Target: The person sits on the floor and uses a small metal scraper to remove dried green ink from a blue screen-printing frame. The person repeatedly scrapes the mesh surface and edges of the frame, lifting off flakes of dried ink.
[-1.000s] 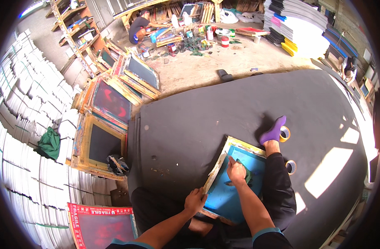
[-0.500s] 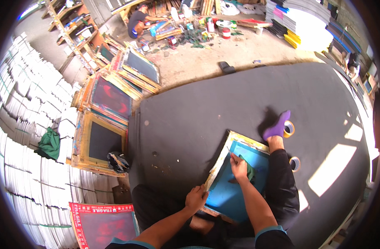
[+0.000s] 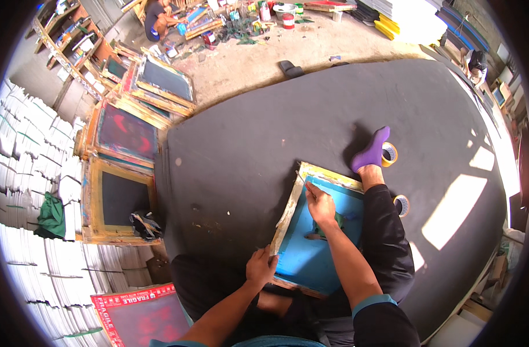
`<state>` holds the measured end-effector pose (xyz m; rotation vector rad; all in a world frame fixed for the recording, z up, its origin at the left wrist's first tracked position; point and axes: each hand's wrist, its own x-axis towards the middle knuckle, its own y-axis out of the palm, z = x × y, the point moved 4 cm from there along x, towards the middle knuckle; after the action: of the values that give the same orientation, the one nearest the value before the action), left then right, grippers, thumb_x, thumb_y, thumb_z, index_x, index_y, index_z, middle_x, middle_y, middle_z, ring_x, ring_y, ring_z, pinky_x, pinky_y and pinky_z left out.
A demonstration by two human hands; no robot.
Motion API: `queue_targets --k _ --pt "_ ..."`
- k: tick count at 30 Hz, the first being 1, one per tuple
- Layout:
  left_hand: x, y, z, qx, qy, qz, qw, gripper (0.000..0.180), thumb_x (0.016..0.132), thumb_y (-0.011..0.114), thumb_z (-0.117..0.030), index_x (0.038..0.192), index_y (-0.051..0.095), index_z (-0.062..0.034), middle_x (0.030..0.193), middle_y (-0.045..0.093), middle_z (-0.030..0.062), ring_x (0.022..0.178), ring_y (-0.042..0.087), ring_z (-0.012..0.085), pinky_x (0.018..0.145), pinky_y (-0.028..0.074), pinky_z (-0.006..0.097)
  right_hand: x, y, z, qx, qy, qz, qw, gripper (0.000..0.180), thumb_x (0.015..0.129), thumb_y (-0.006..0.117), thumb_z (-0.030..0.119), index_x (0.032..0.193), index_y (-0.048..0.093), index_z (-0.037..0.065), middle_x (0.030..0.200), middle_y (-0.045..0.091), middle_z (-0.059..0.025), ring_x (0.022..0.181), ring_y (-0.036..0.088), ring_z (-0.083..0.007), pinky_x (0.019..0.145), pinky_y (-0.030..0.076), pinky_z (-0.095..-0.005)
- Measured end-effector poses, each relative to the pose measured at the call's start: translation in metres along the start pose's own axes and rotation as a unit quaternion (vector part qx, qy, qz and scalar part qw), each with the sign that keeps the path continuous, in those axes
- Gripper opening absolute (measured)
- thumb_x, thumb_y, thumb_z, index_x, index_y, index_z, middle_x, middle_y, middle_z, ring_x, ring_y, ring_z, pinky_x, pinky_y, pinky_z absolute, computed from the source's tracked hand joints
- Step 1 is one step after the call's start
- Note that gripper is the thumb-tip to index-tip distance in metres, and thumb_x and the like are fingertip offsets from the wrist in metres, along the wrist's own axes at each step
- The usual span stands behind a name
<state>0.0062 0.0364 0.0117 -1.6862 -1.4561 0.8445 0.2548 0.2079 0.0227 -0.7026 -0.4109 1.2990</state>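
Note:
A wood-framed printing screen with blue mesh [image 3: 293, 254] lies tilted between my legs, its worn frame patched with pale tape. My left hand [image 3: 261, 267] grips the frame's left side near the close corner. Over the far left part of the mesh, my right hand [image 3: 321, 206] is closed with fingertips pressed together near the frame's inner edge. What it holds, if anything, is too small to make out. Beneath my right wrist sits a green cloth-like piece [image 3: 339, 220], partly hidden by the arm.
Two tape rolls [image 3: 389, 154] [image 3: 401, 206] lie beside my right leg on the dark padded surface [image 3: 235, 162]. More screens [image 3: 126, 199] lean at the left, next to white stacks [image 3: 53, 272]. Paint cans [image 3: 288, 21] and a crouching person [image 3: 156, 22] are beyond; another person [image 3: 476, 65] is far right.
The whole view has shifted, so things sit higher and further left. My right hand has slid slightly toward the frame's far edge. My left hand keeps its grip on the frame.

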Motion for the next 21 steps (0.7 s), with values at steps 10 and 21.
queue_targets --k 10,21 --pt "0.000 -0.001 -0.003 -0.017 0.004 -0.016 1.000 0.046 0.095 0.072 -0.034 0.128 0.069 -0.0013 0.108 0.068 0.0138 0.098 0.068 0.0336 0.085 0.058 0.045 -0.025 0.000 -0.015 -0.054 0.023 0.040 0.997 0.035 0.099 0.066 0.032 0.134 0.072 0.030 0.111 0.078 -0.0156 0.103 0.073 -0.0407 0.091 0.058 -0.0509" --pt "0.120 -0.012 -0.016 -0.143 -0.006 -0.153 0.978 0.026 0.099 0.071 -0.030 0.097 0.073 -0.0042 0.087 0.071 0.0148 0.083 0.070 0.0366 0.072 0.054 0.048 -0.030 -0.015 -0.044 -0.029 0.026 -0.086 0.996 0.038 0.103 0.064 0.036 0.137 0.067 0.021 0.117 0.076 -0.0152 0.101 0.073 -0.0421 0.089 0.058 -0.0530"
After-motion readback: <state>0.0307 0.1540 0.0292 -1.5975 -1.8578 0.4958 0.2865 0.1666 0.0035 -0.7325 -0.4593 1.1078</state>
